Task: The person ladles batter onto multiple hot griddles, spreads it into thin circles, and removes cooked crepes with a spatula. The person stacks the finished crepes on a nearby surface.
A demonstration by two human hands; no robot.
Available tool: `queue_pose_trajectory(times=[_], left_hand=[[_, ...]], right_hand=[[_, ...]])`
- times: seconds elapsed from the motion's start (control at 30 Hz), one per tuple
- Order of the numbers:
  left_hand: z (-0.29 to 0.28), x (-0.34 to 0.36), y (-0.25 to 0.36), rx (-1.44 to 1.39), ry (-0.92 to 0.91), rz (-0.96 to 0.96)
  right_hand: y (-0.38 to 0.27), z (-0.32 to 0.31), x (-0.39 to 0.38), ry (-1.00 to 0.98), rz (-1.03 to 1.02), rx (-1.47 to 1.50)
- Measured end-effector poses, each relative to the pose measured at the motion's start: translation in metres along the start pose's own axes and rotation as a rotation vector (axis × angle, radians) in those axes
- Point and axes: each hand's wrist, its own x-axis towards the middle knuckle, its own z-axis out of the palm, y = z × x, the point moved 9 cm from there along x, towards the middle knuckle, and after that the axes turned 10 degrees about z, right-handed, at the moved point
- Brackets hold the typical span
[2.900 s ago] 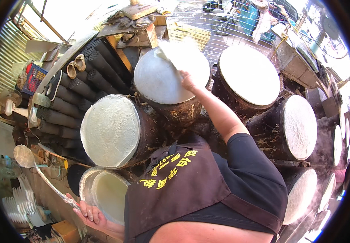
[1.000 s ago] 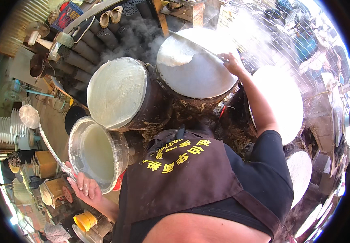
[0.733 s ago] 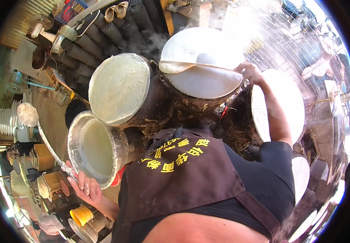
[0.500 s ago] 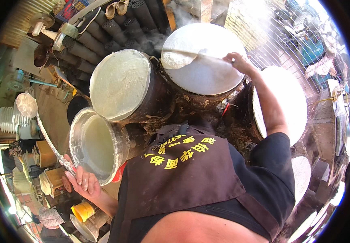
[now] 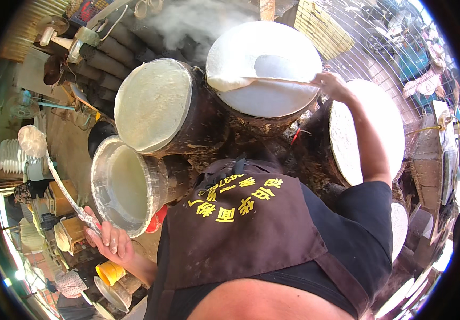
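Observation:
My left hand (image 5: pixel 111 242) is closed round the handle of a long ladle (image 5: pixel 31 141), whose round bowl is coated in pale batter and points up at the far left. Just right of that hand stands a clear bucket (image 5: pixel 98 205) of milky liquid. Far over the middle round pan (image 5: pixel 272 104), my right hand (image 5: pixel 332 86) pinches one end of a long thin pale strip (image 5: pixel 288 81) lying across it. Whether the strip is a stick or a sheet's edge, I cannot tell. White batter bulges at its left end; a greyish patch shows above it.
Another round pan with a cream sheet (image 5: pixel 152 106) stands left of the middle one, and a white-topped one (image 5: pixel 347 141) at the right. Dark cylinders (image 5: pixel 115 53) are stacked behind, near drifting steam. A wire rack (image 5: pixel 379 48) is at far right, a yellow pail (image 5: pixel 111 272) at lower left.
My right hand has shifted right over the middle pan with the strip, and the greyish patch looks larger. The left hand and ladle barely differ.

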Motion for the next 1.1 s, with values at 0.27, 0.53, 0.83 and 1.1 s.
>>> queue_pose_trajectory(times=[0.27, 0.53, 0.83, 1.1], left_hand=[[0.016, -0.008, -0.018, -0.067, -0.029, -0.074], [0.0, 0.021, -0.016, -0.138, -0.036, -0.172], [-0.01, 0.045, -0.005, -0.204, -0.216, -0.345], [-0.035, 0.072, 0.017, -0.251, -0.311, -0.51]], right_hand=[[0.042, -0.034, -0.027, 0.284, 0.033, 0.003], [0.023, -0.023, -0.15, 0.184, 0.301, 0.065], [-0.197, 0.191, -0.096, -0.017, 0.407, 0.945], [-0.199, 0.236, -0.092, 0.248, 0.498, 0.813]])
